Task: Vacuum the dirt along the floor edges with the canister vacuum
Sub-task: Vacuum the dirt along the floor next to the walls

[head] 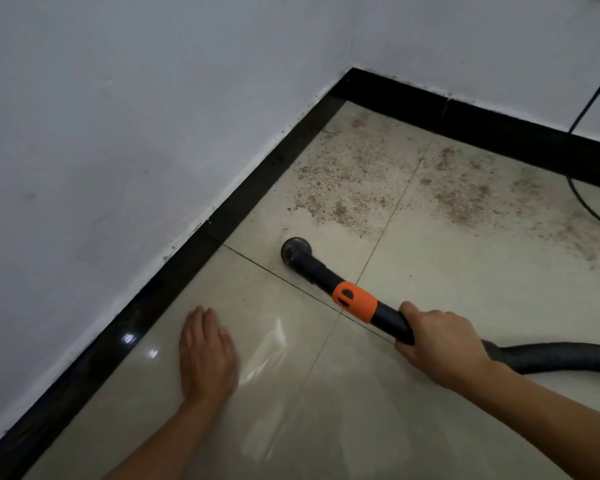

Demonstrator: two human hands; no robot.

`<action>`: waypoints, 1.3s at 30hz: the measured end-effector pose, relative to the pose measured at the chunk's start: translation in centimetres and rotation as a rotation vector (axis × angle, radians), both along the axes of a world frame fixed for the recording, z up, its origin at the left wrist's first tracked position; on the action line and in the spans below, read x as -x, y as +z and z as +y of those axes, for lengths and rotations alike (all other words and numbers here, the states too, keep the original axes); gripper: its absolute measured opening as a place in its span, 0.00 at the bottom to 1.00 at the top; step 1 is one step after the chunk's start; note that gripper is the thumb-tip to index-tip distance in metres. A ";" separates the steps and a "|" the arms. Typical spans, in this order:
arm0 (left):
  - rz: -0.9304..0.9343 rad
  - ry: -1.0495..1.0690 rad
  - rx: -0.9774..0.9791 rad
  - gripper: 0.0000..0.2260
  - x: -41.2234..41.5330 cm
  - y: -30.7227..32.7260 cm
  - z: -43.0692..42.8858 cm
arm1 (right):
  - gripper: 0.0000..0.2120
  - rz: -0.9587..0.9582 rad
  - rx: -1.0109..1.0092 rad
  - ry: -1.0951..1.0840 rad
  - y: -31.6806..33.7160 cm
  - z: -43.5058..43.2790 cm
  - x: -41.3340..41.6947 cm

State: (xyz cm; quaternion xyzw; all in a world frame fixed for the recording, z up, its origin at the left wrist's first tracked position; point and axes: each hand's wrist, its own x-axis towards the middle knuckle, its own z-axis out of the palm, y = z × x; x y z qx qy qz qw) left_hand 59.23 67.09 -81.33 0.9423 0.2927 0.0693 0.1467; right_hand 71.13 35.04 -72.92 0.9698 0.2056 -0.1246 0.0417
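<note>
Bracing beside the black skirting (97, 358) along the floor's left edge, we lay our left hand (207, 355) flat on the glossy tile floor (136, 393), fingers straight and holding nothing. The vacuum wand (319, 271) sets its round nozzle (296, 249) on the tile, just short of the brown dirt (347, 174) spread toward the far corner. Behind the orange collar (354, 301), our right hand (437, 341) wraps round the tube, a sound place to hold. We judge the wand stiff and light, and the ribbed hose (551, 358) soft and prone to drag. The canister is out of view, its contents unknown. A black cord (586, 102) trails by the right edge.
</note>
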 end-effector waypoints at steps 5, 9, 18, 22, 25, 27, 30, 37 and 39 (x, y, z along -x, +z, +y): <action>0.032 0.013 -0.002 0.25 -0.2 -0.1 0.0 | 0.16 0.051 -0.114 -0.060 0.8 5.7 -1.9; 0.025 0.015 -0.017 0.24 -0.1 -0.6 0.3 | 0.17 0.226 -0.330 -0.016 1.6 11.9 -3.6; 0.001 0.010 -0.015 0.23 -0.2 -0.7 0.4 | 0.18 0.197 -0.562 -0.229 2.1 12.7 -4.5; 0.002 0.009 -0.014 0.24 -0.1 -0.6 0.4 | 0.19 0.179 -0.553 -0.366 2.1 7.4 -3.9; -0.007 0.007 -0.009 0.24 -0.2 -0.4 0.2 | 0.18 0.356 -0.758 -0.481 2.4 2.2 -3.3; -0.009 0.003 -0.009 0.24 -0.2 -0.3 0.2 | 0.20 0.409 -0.699 -0.495 2.7 -0.8 -2.9; -0.009 -0.004 -0.022 0.23 -0.1 -0.3 0.2 | 0.25 0.342 -0.627 -0.544 2.9 -4.9 -2.6; 0.008 0.001 -0.032 0.23 -0.1 -0.3 0.0 | 0.32 0.287 -0.696 -0.712 4.0 -12.0 -3.8; 0.022 0.006 -0.028 0.23 -0.1 -0.2 -0.1 | 0.29 0.306 -0.748 -0.734 3.8 -10.9 -5.7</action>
